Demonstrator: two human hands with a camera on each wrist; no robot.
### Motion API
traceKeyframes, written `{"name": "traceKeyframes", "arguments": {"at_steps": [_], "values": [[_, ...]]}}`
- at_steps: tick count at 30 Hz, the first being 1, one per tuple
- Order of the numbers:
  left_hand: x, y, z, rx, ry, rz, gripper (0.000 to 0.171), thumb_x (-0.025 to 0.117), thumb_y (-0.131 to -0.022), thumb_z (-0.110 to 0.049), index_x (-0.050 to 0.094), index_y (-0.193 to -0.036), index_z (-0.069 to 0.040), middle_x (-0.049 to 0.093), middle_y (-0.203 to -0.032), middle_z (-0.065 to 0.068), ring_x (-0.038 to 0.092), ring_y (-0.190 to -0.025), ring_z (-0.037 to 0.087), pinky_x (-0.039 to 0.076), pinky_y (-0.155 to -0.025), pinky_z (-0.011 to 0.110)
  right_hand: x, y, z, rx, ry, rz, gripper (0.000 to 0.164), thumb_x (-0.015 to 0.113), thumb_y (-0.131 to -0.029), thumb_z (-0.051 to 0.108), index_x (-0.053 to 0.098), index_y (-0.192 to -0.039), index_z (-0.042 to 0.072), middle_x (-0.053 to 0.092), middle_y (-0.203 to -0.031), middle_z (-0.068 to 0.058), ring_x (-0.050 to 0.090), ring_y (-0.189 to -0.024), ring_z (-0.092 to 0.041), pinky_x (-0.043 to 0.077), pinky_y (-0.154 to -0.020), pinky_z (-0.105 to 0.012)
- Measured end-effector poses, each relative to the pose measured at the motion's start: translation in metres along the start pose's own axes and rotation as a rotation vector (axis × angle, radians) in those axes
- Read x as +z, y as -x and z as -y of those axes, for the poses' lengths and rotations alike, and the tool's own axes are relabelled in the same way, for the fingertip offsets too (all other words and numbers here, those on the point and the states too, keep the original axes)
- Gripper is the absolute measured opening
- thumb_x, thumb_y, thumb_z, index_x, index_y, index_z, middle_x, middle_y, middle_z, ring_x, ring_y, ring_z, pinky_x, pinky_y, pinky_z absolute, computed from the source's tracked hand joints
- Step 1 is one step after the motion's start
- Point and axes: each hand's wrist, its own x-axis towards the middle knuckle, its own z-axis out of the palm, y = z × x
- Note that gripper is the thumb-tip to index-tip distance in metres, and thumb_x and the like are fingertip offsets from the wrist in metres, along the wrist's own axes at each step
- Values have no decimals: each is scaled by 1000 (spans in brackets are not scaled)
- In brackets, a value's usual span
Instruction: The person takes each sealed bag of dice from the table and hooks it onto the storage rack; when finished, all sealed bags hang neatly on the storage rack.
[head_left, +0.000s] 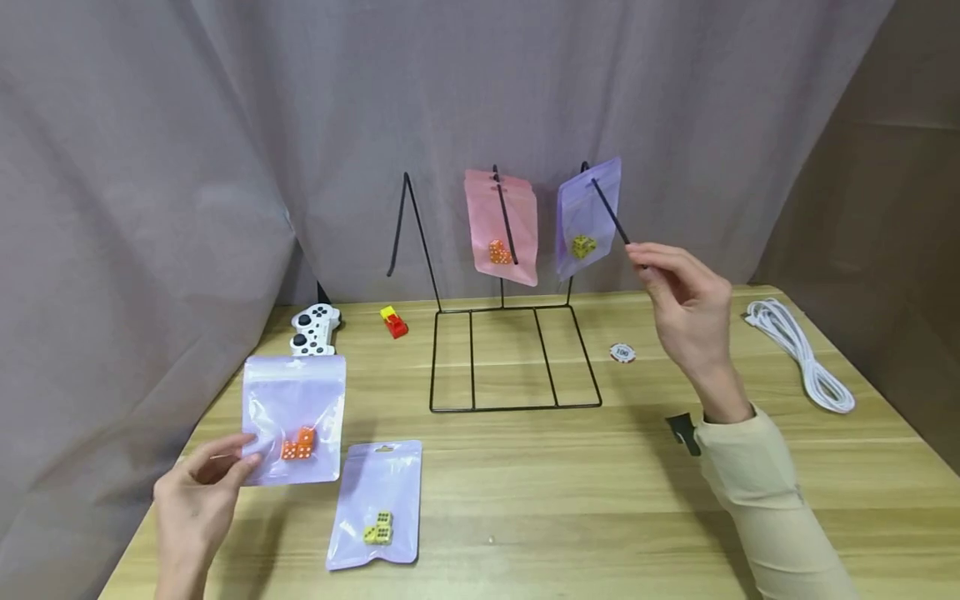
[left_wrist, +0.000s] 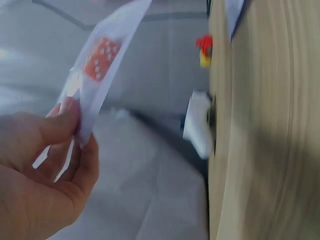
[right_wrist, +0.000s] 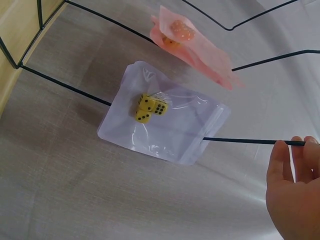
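My left hand (head_left: 197, 493) pinches the lower left edge of a purple zip bag (head_left: 292, 408) with orange dice inside, held up over the table's left side. With thumb and fingertips, my right hand (head_left: 690, 308) pinches the front end of the right arm of a black wire rack (head_left: 517, 408). On that arm hangs a purple bag with yellow dice (right_wrist: 165, 115), threaded through its top hole. Pink bags with orange dice (head_left: 517, 208) hang from the middle arm. The left arm (head_left: 397, 225) of the rack carries nothing.
Another purple bag with yellow dice (head_left: 390, 483) lies flat at the front left. Behind are a white game controller (head_left: 315, 327) and a red and yellow toy (head_left: 393, 322). A poker chip (head_left: 622, 353), a black piece (head_left: 684, 433) and a coiled white cable (head_left: 802, 358) lie to the right.
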Motion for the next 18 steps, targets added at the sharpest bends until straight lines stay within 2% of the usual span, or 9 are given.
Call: {"name": "traceKeyframes", "arguments": {"at_steps": [4, 9, 12, 18], "values": [[9, -6, -10, 131, 98, -6, 22, 72, -68, 22, 72, -86, 8, 64, -72, -7, 57, -63, -1, 46, -55, 5, 0, -2, 2, 11, -10, 6, 24, 53, -80, -28, 64, -97, -17, 65, -104, -26, 64, -97, -25, 52, -88, -28], [26, -18, -29, 289, 160, 34, 23, 70, -66, 26, 70, -85, 13, 61, -70, 6, 54, -63, -1, 44, -53, 6, 1, -1, 6, 6, -10, -7, 24, 52, -79, -30, 64, -97, -18, 65, -103, -27, 64, -97, -24, 53, -88, -28], [37, -22, -42, 332, 168, 50, 23, 73, -65, 23, 70, -85, 11, 58, -68, 8, 51, -61, 1, 42, -50, 6, 3, -1, 6, 6, -22, -10, 23, 53, -79, -30, 63, -96, -19, 64, -103, -28, 63, -97, -24, 53, -88, -28], [65, -19, -60, 385, 341, 92, 24, 74, -64, 24, 70, -84, 12, 56, -66, 6, 50, -60, 4, 43, -49, 8, 1, -1, 5, -7, -24, -5, 22, 53, -78, -30, 63, -96, -19, 64, -103, -27, 63, -97, -25, 53, -89, -29]]}}
